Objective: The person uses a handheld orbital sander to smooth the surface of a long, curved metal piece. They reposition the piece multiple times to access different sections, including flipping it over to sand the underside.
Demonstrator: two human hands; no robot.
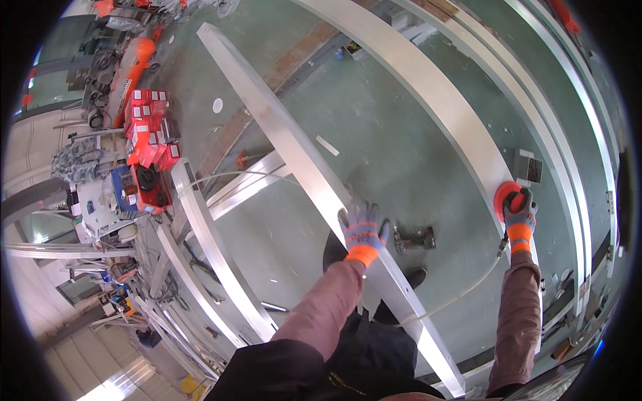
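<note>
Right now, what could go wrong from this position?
1. The pale hose crosses the metal beam that the left hand rests on; it might snag if the right hand shifts the red disc tool.
2. The power drill lies on the floor near a shoe: possible trip hazard.

The drill (416, 238) lies between 2 beams (305, 155).

A grey-green floor (418, 167) stretches toward a pale wall (37, 150) and window (48, 228) at left, with bright light (120, 386) glowing at lower left.
</note>
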